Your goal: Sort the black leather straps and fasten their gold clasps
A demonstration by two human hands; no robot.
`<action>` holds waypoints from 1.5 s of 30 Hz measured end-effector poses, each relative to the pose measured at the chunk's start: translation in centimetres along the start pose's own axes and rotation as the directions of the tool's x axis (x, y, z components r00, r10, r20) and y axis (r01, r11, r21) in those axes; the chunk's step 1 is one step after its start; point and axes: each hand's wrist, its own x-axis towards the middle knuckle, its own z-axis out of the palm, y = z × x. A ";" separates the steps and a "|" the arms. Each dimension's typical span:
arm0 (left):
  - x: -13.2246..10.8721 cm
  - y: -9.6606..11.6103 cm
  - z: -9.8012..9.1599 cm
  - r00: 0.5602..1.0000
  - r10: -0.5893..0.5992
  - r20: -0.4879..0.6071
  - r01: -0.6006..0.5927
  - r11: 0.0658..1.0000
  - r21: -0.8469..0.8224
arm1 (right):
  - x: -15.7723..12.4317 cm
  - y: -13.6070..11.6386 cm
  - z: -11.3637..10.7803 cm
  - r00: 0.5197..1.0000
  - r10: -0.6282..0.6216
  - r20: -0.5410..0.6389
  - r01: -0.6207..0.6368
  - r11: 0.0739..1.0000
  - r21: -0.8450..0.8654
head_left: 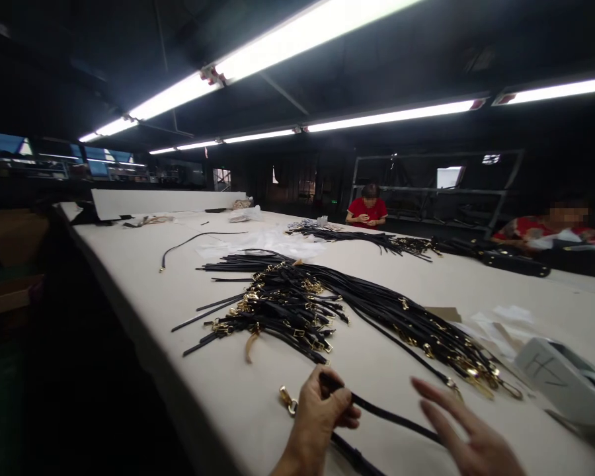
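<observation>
Near the front of the table, my left hand (322, 406) is closed around a thin black strap (394, 415). The strap runs from its fingers toward the lower right. A gold clasp (287, 400) with a ring lies just left of that hand, and more black strap shows beneath the wrist. My right hand (469, 430) is held out with its fingers apart, close to the strap's right part; I cannot see its thumb or any hold. Just beyond both hands lies a heap of black straps (277, 311) with gold buckles and clasps.
A white box (568, 383) with handwriting stands at the right. More black straps (371, 239) and clear plastic (262, 244) lie farther back on the pale table (143, 291). Two people in red, one a seated person (367, 210), are across the table. Black bags (515, 259) lie there too.
</observation>
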 end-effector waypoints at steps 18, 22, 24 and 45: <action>9.3 8.1 -9.4 0.877 0.284 0.388 -0.378 -0.090 0.921 | -1.6 -3.3 10.5 0.844 0.098 0.527 -0.301 0.900 0.316; 10.6 7.8 -9.8 0.866 0.240 0.439 -0.419 -0.130 0.899 | -1.3 -3.6 10.1 0.828 0.110 0.550 -0.335 0.883 0.328; 10.2 8.1 -9.3 0.858 0.246 0.450 -0.437 -0.107 0.893 | -1.2 -3.7 9.8 0.810 0.145 0.569 -0.398 0.848 0.350; 2.1 8.6 -2.5 0.839 0.085 0.538 -0.489 0.551 0.676 | -1.3 -6.0 8.9 0.739 0.092 0.668 -0.580 0.592 0.560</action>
